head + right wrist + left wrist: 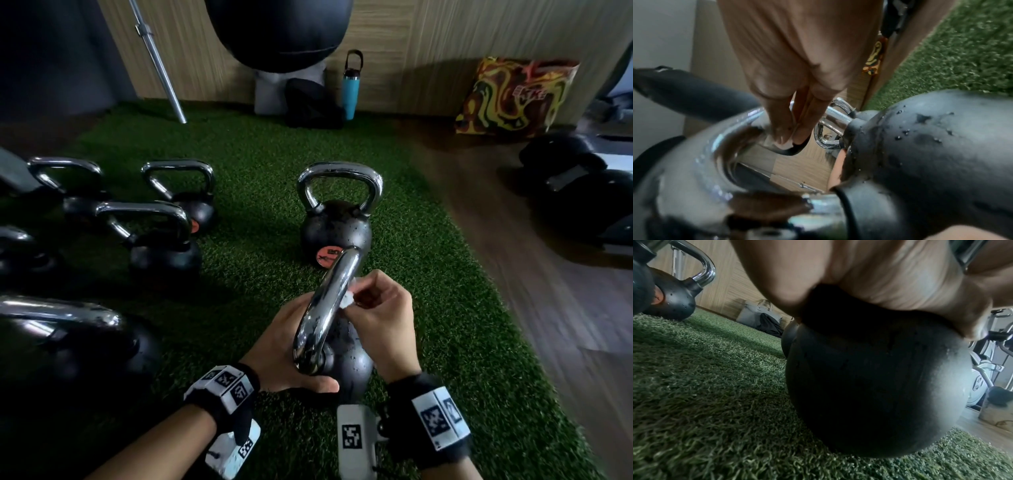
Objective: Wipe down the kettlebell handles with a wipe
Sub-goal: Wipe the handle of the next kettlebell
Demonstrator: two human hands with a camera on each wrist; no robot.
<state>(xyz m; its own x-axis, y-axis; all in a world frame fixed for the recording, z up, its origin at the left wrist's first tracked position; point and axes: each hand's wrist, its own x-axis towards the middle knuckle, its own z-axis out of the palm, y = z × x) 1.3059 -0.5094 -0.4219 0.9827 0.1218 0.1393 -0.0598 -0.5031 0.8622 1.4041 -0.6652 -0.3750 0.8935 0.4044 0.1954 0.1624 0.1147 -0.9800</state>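
The nearest kettlebell on the green turf has a black body (352, 356) and a wet chrome handle (330, 298). My left hand (291, 346) grips it low down where the handle meets the body, thumb wrapped across the front. In the left wrist view the palm (879, 280) lies on the black ball (875, 386). My right hand (359, 296) pinches a small white wipe (346, 300) against the right side of the handle. In the right wrist view, the fingertips (797, 136) press the wipe (785, 143) onto the chrome bend (715, 154) beside the droplet-covered body (931, 154).
A second kettlebell (337, 212) stands just beyond, and several more (161, 236) crowd the left. A barbell (157, 61), a blue bottle (350, 89) and a patterned bag (510, 96) lean by the wooden wall. Wood floor (548, 274) and dark weights (582, 192) lie to the right.
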